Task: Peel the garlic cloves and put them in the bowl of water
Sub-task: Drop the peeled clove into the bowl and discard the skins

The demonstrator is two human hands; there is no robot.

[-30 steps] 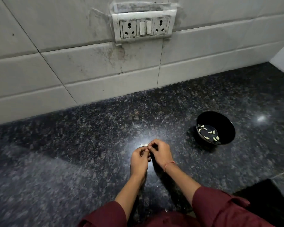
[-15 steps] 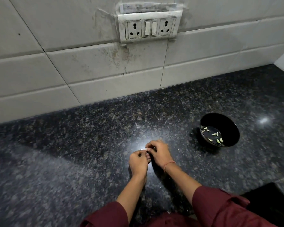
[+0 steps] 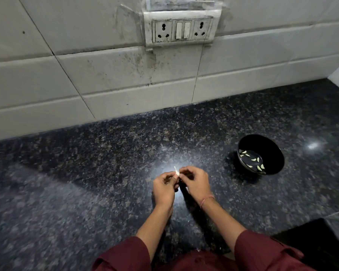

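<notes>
A garlic clove (image 3: 176,171) is pinched between the curled fingertips of the left hand (image 3: 163,187) and the right hand (image 3: 196,181), over the counter (image 3: 86,173). Its long axis points up and away. The bowl (image 3: 271,148) lies well apart to the right, nearer the right hand. The clove's lower end is hidden, and the remaining skin cannot be made out.

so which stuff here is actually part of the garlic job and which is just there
In the job: garlic clove pinched by left hand and right hand; black bowl holding peeled cloves.
Just there: wall socket panel; tiled wall; granite counter.
</notes>
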